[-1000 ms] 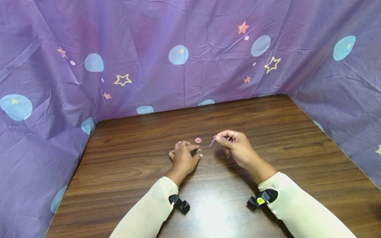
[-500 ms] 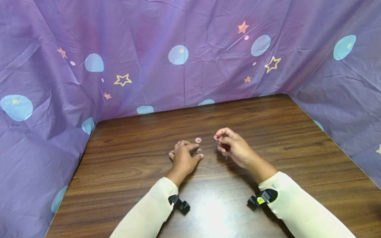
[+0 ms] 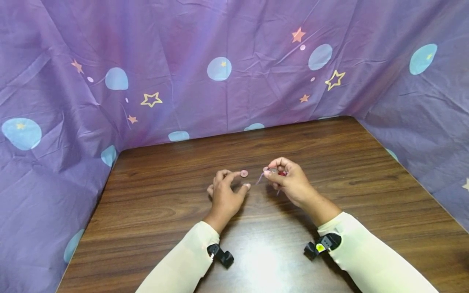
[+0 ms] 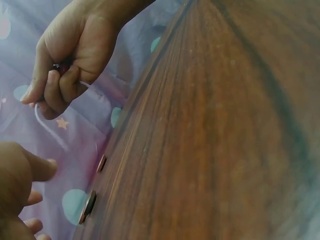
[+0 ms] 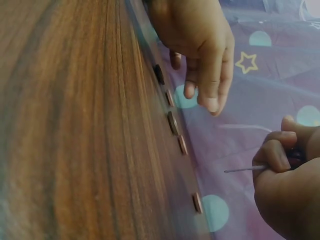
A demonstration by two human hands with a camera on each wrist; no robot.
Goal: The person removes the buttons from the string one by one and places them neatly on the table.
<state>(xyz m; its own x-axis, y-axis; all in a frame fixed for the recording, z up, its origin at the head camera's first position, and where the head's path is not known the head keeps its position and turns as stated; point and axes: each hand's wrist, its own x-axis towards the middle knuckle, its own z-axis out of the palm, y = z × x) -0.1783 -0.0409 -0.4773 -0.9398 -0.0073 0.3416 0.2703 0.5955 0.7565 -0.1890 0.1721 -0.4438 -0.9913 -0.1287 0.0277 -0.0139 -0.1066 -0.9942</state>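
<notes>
In the head view my left hand (image 3: 225,195) is low over the table, its thumb and forefinger spread apart with nothing between them. The forefinger's tip is right at a pink button (image 3: 244,173). My right hand (image 3: 293,181) pinches a thin purple string (image 3: 259,178) between thumb and fingertips, and one end dangles free to the left. Something dark red (image 3: 282,173) shows inside its curled fingers, mostly hidden; in the right wrist view it is a dark, rounded bit (image 5: 296,156). Another pinkish button (image 3: 265,169) lies right beside the right fingertips.
Several flat buttons lie in a loose row on the table in the right wrist view, such as a dark one (image 5: 159,74) and a pink one (image 5: 197,203). The brown wood-grain table (image 3: 165,244) is backed by a purple curtain (image 3: 190,49) with stars and blue dots.
My left forefinger has lifted away from the thumb toward the pink button. The greyish button seen between them earlier no longer shows there. My right fingers have shifted on the string.
</notes>
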